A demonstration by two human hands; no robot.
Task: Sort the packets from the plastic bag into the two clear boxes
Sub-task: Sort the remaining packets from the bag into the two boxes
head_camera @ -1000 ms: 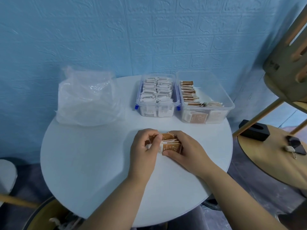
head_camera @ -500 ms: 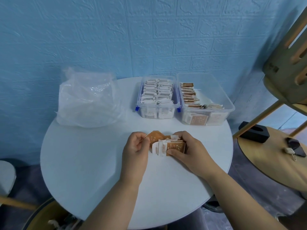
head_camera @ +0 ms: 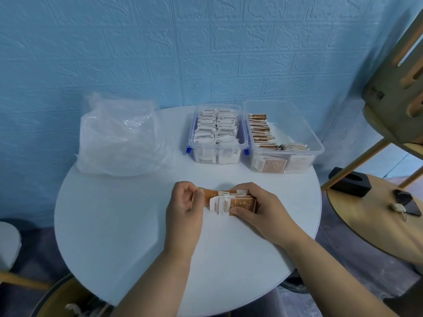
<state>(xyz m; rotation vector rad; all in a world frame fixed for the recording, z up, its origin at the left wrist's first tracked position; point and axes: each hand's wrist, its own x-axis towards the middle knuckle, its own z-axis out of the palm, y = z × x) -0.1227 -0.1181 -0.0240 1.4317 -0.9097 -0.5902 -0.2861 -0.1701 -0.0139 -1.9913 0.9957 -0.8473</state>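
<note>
Behind both hands' fingers, the packets (head_camera: 231, 201) lie partly hidden.

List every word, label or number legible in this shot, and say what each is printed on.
No text reads for certain.
Stack of packets in the right hand: dark print on the front one's white end, blurred.
Orange packet in the left hand: nothing legible.
Packets in the left clear box and right clear box: markings too small.
Cardboard box at right: dark stamp, blurred.
</note>
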